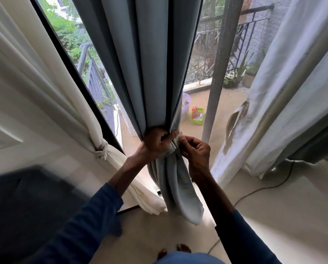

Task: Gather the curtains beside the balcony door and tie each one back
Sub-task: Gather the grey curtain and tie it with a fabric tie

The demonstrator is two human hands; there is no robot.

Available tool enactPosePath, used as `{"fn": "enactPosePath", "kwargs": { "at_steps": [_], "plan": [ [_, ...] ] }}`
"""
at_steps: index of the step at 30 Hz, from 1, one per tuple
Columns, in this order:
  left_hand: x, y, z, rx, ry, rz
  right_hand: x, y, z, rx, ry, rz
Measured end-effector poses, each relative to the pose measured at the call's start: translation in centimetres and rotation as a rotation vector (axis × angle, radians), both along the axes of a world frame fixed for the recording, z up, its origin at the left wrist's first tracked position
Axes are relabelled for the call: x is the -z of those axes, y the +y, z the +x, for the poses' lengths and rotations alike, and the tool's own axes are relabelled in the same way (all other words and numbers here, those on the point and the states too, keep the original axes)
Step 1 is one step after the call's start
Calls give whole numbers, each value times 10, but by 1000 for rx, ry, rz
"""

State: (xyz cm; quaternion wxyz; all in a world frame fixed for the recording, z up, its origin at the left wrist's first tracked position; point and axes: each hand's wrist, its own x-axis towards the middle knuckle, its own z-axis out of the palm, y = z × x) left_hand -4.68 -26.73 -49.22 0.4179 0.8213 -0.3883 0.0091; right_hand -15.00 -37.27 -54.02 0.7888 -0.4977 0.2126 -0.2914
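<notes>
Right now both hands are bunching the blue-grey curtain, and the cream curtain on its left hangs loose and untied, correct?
Not quite: the head view shows the cream curtain gathered and knotted back, not loose. The left hand and right hand do bunch the blue-grey curtain.

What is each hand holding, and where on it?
Left hand grips the gathered blue-grey curtain round its bunched middle. Right hand pinches a fold of pale fabric right beside it; curtain edge or tie, cannot tell.
</notes>
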Motion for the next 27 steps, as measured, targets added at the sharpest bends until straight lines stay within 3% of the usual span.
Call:
{"fn": "enactPosePath", "kwargs": {
  "at_steps": [7,11,14,18,22,27],
  "plan": [
    [-12,18,-6,121,300,52,4,3,5,81,56,-157],
    [-17,28,-9,60,353,38,6,9,9,128,98,-174],
    [-30,41,-17,113,234,34,5,12,11,198,135,-264],
    [-53,42,-35,301,-60,20,-1,19,10,234,98,-364],
    [-52,27,-32,325,-64,18,4,21,9,179,104,-468],
    [-48,23,-21,271,-219,76,7,13,5,18,22,-300]
  ]
}}
